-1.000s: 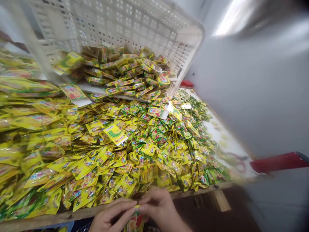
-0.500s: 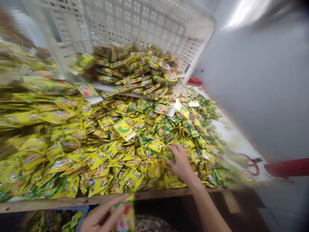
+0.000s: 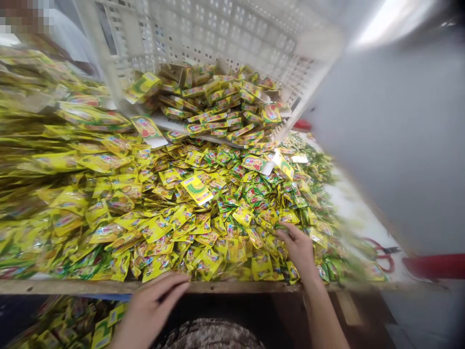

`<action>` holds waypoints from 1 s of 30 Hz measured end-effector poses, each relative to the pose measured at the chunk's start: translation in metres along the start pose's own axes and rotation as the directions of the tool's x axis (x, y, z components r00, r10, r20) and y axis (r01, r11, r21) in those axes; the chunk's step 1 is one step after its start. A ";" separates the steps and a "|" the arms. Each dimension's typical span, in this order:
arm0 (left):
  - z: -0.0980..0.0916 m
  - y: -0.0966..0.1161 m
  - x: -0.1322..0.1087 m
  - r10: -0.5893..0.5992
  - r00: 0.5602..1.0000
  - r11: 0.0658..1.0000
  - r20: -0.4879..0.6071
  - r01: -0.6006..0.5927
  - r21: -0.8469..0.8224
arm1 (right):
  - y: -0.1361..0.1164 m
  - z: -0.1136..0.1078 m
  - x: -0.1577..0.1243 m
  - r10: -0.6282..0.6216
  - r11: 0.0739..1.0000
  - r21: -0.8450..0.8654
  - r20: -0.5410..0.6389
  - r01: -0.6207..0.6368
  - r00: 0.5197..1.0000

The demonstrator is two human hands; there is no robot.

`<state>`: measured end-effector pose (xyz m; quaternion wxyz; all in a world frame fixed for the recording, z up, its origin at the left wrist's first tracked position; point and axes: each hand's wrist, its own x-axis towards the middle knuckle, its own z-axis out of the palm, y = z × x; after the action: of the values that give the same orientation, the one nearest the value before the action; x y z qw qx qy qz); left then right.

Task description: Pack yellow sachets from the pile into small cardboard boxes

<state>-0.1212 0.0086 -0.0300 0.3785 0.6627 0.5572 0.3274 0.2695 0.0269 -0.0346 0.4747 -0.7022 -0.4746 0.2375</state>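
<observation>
Yellow and green sachets [image 3: 207, 261] lie heaped across the table. My right hand [image 3: 300, 245] reaches into the heap at right of centre, its thumb and fingertips pinched on a small green-edged sachet [image 3: 279, 226]. At the table's front edge is my left hand [image 3: 152, 305], fingers stretched forward with a gap by the thumb. No packet shows in it. A flat yellow carton [image 3: 196, 189] rests on the sachets, and more small cartons [image 3: 221, 116] spill from a tipped white plastic crate [image 3: 121, 72] behind.
Red-handled scissors [image 3: 387, 257] lie on the white tabletop at the right, near a red bar-like object [image 3: 436, 266]. Below the wooden table edge [image 3: 247, 288], at lower left, are more yellow-green packets [image 3: 101, 332]. A grey wall [image 3: 392, 135] rises on the right.
My left hand has moved up to the table edge, and the carton it held is no longer visible. My right hand has shifted slightly right and now pinches a sachet. The view has shifted.
</observation>
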 end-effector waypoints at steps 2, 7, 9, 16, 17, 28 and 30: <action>0.036 0.021 0.020 0.222 0.962 0.971 0.156 -0.234 0.057 | -0.010 -0.010 -0.008 -0.034 0.999 -0.038 -0.150 0.028 0.988; 0.064 0.050 0.050 0.135 0.959 0.990 0.249 -0.120 -0.074 | -0.064 -0.001 -0.045 0.013 0.973 0.229 0.077 -0.030 0.997; 0.057 0.055 0.054 -0.036 0.941 0.971 0.335 0.112 -0.210 | -0.081 0.021 -0.057 0.017 0.937 0.322 0.350 -0.138 0.936; 0.041 0.072 0.050 -0.139 0.892 0.848 0.429 0.331 -0.413 | -0.085 0.087 -0.055 -0.002 0.978 0.183 0.488 -0.100 0.873; 0.042 0.070 0.050 -0.134 0.904 0.859 0.406 0.310 -0.407 | -0.084 0.089 -0.053 -0.011 0.981 0.176 0.492 -0.087 0.871; 0.008 0.083 0.106 0.222 0.880 0.975 0.420 -0.201 -0.093 | -0.087 0.071 -0.039 -0.109 0.966 0.257 0.550 -0.044 0.828; -0.011 0.079 0.146 0.393 0.867 0.887 0.305 -0.446 0.123 | -0.085 0.070 -0.037 -0.054 0.955 0.281 0.467 -0.091 0.883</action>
<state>-0.0683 0.1472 0.0455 0.3058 0.8397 0.3703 0.2533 0.1611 0.0335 0.0061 0.4426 -0.5494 -0.5277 0.4731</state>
